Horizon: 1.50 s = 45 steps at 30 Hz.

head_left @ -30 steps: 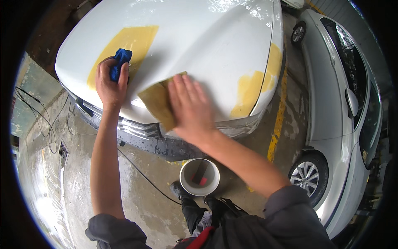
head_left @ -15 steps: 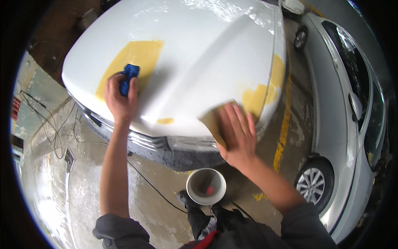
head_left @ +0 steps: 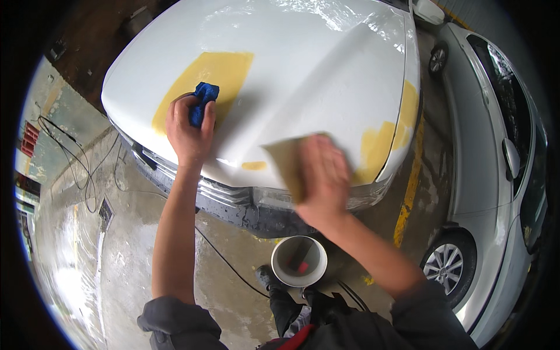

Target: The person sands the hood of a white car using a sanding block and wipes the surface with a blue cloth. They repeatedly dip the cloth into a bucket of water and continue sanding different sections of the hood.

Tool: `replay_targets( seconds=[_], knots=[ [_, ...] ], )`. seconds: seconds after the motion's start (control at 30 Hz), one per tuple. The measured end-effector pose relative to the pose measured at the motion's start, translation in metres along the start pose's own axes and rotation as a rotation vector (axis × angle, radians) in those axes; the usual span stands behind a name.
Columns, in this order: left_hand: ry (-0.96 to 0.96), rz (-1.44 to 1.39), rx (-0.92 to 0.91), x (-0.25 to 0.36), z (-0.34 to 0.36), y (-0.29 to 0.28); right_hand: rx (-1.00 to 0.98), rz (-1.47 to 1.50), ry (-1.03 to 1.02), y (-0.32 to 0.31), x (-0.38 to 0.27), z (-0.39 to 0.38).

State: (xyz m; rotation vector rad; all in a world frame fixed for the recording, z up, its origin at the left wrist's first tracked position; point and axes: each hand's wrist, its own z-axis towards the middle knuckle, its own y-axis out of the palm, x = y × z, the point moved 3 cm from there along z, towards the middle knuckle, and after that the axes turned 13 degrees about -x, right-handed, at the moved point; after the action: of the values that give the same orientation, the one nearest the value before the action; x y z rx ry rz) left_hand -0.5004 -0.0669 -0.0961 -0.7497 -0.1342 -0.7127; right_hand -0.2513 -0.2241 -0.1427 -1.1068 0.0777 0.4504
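Observation:
My left hand grips a crumpled dark blue cloth over a large yellow patch on the left of a white car's hood. My right hand, blurred, presses an olive abrasive-looking sheet onto the front right of the hood, fingers together over it and the sheet's left part sticking out. Just right of this hand are more yellow patches; a small one lies between the hands.
A white bucket with something dark and red inside stands at my feet below the bumper. A second car stands close on the right beside a yellow floor line. Cables lie on the left; a hose runs by my boots.
My right hand and the sheet moved right from the hood's middle, then slightly back left, uncovering the small yellow patch. The whole view shifted; my left hand still grips the cloth.

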Motion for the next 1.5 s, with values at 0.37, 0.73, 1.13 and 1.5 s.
replay_targets(
  seconds=[0.37, 0.73, 1.13, 1.5],
  knots=[
    [0.049, 0.039, -0.011, -0.004, 0.002, -0.008, 0.003, -0.166, 0.103, -0.010, 0.005, -0.032],
    [0.019, 0.025, -0.006, -0.008, -0.004, -0.005, -0.042, -0.146, 0.079, -0.019, 0.017, -0.040],
    [0.003, 0.044, 0.007, -0.007, -0.002, -0.005, -0.116, -0.171, 0.007, -0.028, 0.029, -0.031],
    [0.013, 0.003, 0.008, -0.007, -0.002, -0.005, -0.259, -0.213, -0.077, -0.032, 0.026, -0.016]
  ],
)
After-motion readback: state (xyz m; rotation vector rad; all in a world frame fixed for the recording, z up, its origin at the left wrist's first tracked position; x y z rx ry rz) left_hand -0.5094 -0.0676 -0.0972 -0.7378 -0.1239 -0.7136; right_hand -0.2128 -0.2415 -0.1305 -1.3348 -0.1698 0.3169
